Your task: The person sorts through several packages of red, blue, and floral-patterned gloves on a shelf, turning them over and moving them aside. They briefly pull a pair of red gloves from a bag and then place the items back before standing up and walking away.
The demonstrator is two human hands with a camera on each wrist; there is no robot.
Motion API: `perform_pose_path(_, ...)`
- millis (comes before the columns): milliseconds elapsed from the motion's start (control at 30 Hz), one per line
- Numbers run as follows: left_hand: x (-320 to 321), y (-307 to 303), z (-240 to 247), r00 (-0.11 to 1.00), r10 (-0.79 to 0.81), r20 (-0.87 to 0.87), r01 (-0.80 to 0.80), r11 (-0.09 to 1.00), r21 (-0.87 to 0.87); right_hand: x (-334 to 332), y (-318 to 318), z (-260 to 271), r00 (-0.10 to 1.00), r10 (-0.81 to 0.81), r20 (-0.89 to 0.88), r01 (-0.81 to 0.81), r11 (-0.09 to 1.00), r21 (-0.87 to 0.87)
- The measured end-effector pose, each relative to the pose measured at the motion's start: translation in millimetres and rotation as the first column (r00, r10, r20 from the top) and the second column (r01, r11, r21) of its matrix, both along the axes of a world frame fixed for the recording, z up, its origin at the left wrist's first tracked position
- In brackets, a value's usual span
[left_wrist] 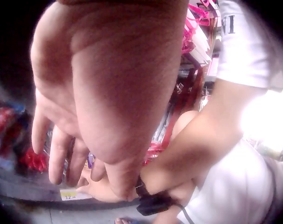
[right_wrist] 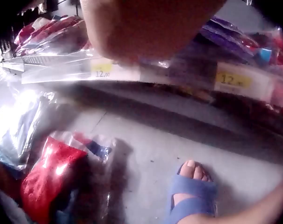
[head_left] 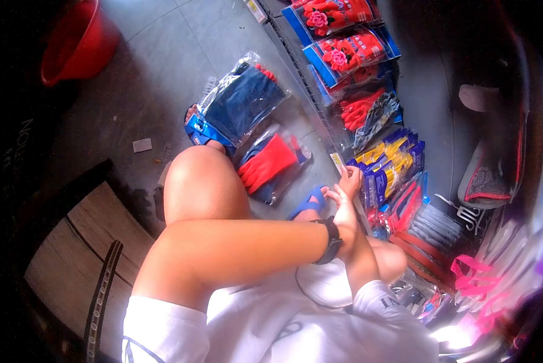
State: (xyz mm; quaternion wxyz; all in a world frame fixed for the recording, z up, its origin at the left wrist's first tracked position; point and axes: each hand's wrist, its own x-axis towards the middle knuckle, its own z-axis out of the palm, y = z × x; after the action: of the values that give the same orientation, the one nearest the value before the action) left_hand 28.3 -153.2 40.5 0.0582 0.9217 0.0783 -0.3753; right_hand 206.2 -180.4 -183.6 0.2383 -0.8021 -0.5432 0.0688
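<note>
In the head view both hands meet beside the shelf's front strip. My right hand (head_left: pixel 351 179) is at the white-and-yellow price label (head_left: pixel 337 162), its fingertips right at the label's end; I cannot tell if they pinch it. In the left wrist view the right hand (left_wrist: pixel 104 189) reaches the label (left_wrist: pixel 71 194) marked 12, below my left palm. My left hand (left_wrist: pixel 99 88) is large there, with its fingers extended and its thumb by the right wrist. In the right wrist view, the right hand (right_wrist: pixel 146 28) covers part of the strip between two labels.
Bagged red gloves (head_left: pixel 270 162) and a bagged dark-blue pair (head_left: pixel 241 100) lie on the floor at left. The shelf holds red rose-print packs (head_left: pixel 350 54) and yellow-and-purple packs (head_left: pixel 392 160). A red basin (head_left: pixel 81 42) stands far left. A foot in a blue sandal (right_wrist: pixel 193 196) is below the strip.
</note>
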Motion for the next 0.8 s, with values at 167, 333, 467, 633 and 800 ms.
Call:
perform_pose_path(167, -6, 4, 5, 0.999, 0.021, 0.035, -0.019, 0.998, -0.057, -12, 5, 4, 0.996, -0.081, 0.038, 0.082, 0.996, -0.021)
perform_pose_path(333, -8, 5, 7, 0.998, 0.037, 0.051, -0.033, 0.996, -0.082, -9, -12, -6, 0.99, -0.129, 0.06, 0.132, 0.99, -0.057)
perform_pose_path(467, -8, 8, 5, 0.996, 0.064, 0.067, -0.059, 0.995, -0.075, -12, -54, 10, 0.985, -0.17, 0.003, 0.17, 0.984, -0.048)
perform_pose_path(633, -4, 12, 4, 0.99, 0.122, 0.065, -0.117, 0.991, -0.07, -3, -69, 17, 0.974, -0.211, -0.084, 0.208, 0.977, -0.046)
perform_pose_path(800, -9, 13, 5, 0.987, 0.149, 0.062, -0.145, 0.987, -0.069, 5, -61, 20, 0.969, -0.209, -0.13, 0.206, 0.978, -0.037)
